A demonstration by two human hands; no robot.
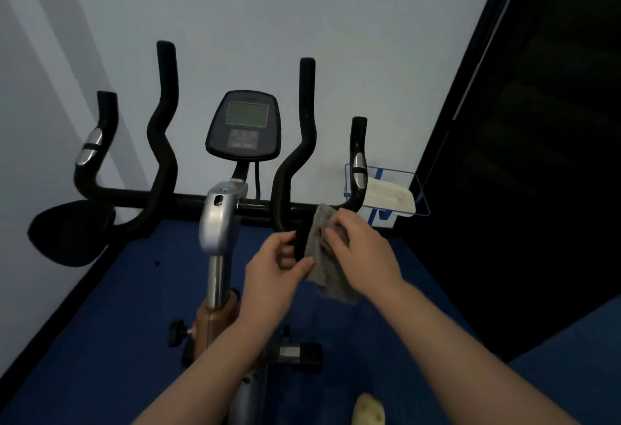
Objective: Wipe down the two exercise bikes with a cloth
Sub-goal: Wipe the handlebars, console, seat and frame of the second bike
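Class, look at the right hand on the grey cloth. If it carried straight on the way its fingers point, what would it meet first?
The right hand points left across the cloth. Beyond it, first would probably come the black handlebar end, then the left hand holding it, though depth is uncertain.

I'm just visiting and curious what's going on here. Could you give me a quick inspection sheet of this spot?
Surface: blue floor mat.
Job's things: exercise bike with black handlebars; grey cloth against the right elbow pad.
Clutter: blue wire rack holding a white object.
Hands: left hand pinches the cloth's edge; right hand grips it.
Cables: one black cable under the display.
Surroundings: pale wall, dark doorway right.
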